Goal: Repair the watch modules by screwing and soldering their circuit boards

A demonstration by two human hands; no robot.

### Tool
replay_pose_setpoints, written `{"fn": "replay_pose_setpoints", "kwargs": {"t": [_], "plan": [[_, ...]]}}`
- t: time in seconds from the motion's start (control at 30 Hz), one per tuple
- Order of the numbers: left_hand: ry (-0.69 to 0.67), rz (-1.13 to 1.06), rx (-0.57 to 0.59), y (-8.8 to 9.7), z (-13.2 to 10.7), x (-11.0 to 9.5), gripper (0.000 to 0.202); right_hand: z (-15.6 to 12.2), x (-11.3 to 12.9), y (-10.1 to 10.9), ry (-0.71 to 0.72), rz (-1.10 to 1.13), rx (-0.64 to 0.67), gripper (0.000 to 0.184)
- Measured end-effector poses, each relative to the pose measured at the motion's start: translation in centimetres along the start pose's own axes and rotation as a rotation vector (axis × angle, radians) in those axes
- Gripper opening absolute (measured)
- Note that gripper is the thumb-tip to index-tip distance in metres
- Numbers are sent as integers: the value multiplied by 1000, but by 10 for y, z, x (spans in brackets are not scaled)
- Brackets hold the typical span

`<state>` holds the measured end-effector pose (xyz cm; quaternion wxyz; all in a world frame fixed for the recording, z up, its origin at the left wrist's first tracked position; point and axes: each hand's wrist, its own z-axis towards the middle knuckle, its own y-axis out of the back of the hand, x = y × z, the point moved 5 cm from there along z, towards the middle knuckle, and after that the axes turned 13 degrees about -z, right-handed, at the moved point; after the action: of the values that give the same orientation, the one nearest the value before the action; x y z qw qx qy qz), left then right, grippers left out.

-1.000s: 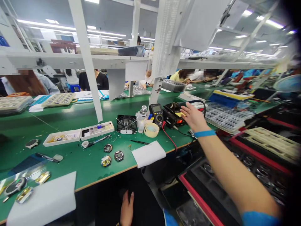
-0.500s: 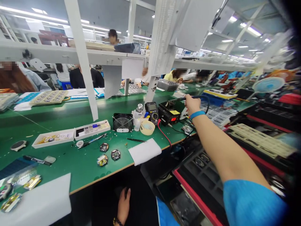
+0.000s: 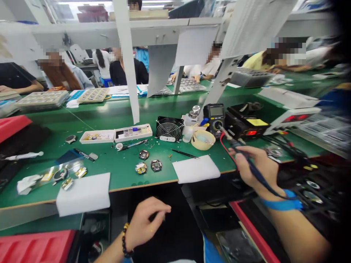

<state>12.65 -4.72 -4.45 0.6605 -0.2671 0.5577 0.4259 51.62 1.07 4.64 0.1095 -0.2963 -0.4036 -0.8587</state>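
My right hand is shut on a soldering iron in a pen grip, its dark cord trailing past my wrist. The tip is close to a red test lead and a digital multimeter, and appears not to touch them. My left hand hangs below the bench edge with curled fingers, wearing a beaded bracelet. Whether those fingers pinch something small is hard to tell. Round watch modules lie on the green mat, left of a white foam pad.
A soldering station, a wire-guarded fan, a tape roll and white parts trays stand on the green bench. A black-and-red tool case sits lower right. Co-workers sit across the bench behind white posts.
My right hand has come back from the far bench toward me with the iron in it. My left hand has risen and moved forward, and the view has tilted down and shifted.
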Motion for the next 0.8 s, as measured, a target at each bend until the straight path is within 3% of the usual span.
{"fn": "replay_pose_setpoints", "kwargs": {"t": [0.1, 0.17, 0.27, 0.47, 0.67, 0.8], "plan": [[-200, 260, -284, 55, 16, -46, 21, -13, -3, -35, 119, -137, 136, 35], [-192, 423, -390, 83, 27, -53, 23, -16, -1, -45, 83, -35, 141, 35], [-135, 547, -367, 107, 41, -44, 31, -23, 13, -43, 39, 187, 76, 31], [-103, 622, -317, 123, 54, -25, 49, -35, 58, -48, 128, 150, 58, 25], [-3, 674, -294, 128, 57, -8, 74, -39, 108, -73, 254, 288, 120, 24], [-41, 667, -304, 124, 60, -1, 71, -40, 133, -93, 355, 406, 131, 22]]}}
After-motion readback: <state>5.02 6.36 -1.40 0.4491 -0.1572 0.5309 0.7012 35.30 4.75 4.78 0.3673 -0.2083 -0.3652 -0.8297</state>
